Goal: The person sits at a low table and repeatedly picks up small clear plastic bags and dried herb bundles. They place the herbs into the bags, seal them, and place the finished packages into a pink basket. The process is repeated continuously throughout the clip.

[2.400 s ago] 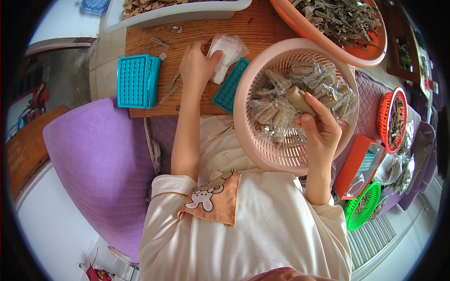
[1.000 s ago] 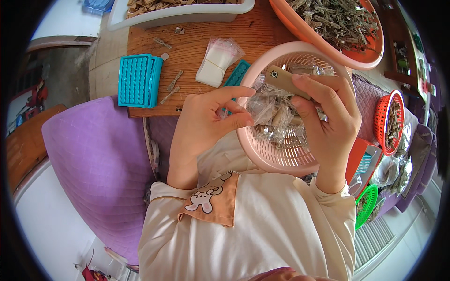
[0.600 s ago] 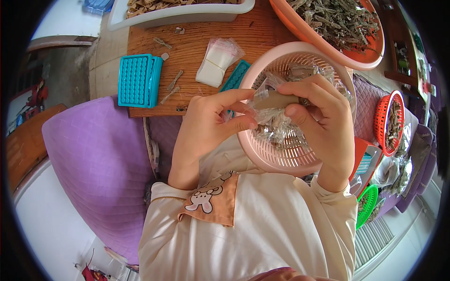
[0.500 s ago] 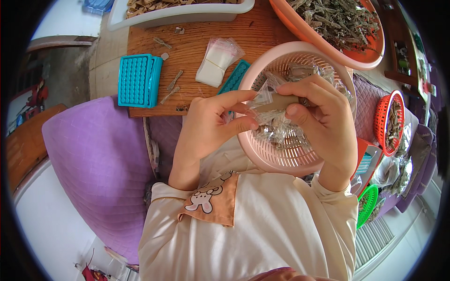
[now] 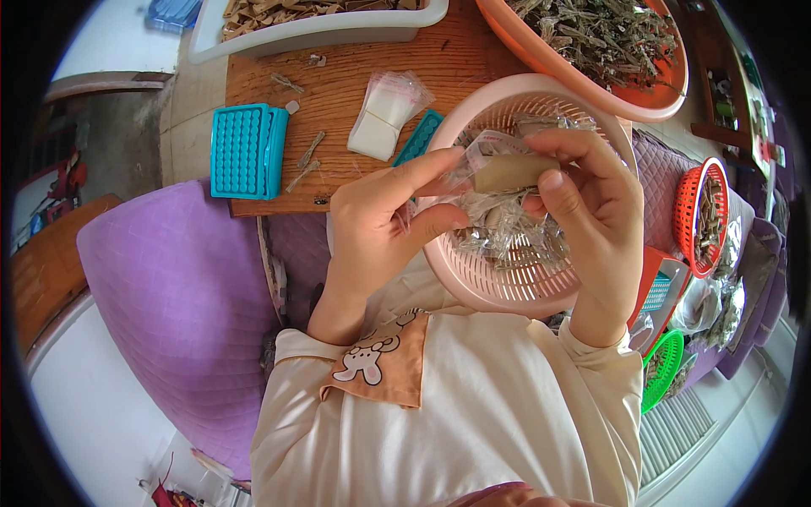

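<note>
Tan tube is clamped between the thumb and fingers of your right hand, held above the pink basket. Your left hand grips a clear bag that meets the tube's left end; you cannot tell how far the tube sits inside. Your hands are apart, facing each other. Beneath them, clear-wrapped bundles lie in the basket. On the table to its left, you have a stack of small bags near a teal tray.
</note>
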The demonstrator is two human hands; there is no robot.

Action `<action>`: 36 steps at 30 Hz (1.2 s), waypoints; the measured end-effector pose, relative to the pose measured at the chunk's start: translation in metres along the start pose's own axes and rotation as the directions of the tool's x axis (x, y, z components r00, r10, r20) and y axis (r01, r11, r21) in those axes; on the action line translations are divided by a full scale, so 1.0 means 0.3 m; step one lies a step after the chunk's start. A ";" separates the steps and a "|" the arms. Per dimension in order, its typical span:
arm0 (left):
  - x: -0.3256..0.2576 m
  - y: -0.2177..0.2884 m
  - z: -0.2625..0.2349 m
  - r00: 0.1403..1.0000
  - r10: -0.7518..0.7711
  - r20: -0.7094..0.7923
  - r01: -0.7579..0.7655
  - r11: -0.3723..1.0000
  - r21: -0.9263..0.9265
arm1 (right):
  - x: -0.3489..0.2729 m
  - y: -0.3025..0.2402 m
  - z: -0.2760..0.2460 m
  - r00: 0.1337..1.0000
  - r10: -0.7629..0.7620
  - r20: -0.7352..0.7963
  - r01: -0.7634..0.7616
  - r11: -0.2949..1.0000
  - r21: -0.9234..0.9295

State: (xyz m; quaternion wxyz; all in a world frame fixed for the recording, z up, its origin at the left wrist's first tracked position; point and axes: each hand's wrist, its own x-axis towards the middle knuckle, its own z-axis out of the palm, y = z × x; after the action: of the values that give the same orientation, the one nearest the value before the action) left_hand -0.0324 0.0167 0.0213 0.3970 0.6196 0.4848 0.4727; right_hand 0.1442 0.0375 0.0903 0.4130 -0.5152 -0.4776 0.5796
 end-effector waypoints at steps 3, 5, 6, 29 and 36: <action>0.006 0.005 -0.007 0.993 0.114 0.017 -0.115 0.979 0.167 | -0.001 -0.001 -0.007 0.999 0.032 -0.010 -0.033 0.997 -0.067; 0.011 0.011 -0.008 0.989 0.144 0.031 -0.147 0.960 0.240 | 0.000 0.008 -0.018 1.000 -0.001 0.017 0.003 0.987 -0.161; 0.016 0.019 -0.007 0.990 0.135 0.040 -0.141 0.956 0.256 | 0.003 0.026 -0.025 0.998 -0.052 0.036 0.058 0.974 -0.220; 0.030 -0.041 0.017 0.795 -0.259 0.548 0.606 0.386 -0.696 | 0.096 0.023 -0.062 0.854 -0.249 0.457 0.460 0.771 -0.440; 0.029 -0.036 0.008 0.746 -0.206 0.634 0.657 0.382 -0.649 | 0.081 0.051 -0.060 0.889 -0.222 0.401 0.390 0.827 -0.405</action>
State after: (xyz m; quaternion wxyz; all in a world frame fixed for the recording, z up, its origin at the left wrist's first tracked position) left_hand -0.0319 0.0276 0.0122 0.8583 0.2805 0.2327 0.3613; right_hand 0.1590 0.0604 0.0701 0.2748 -0.4090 -0.7455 0.4489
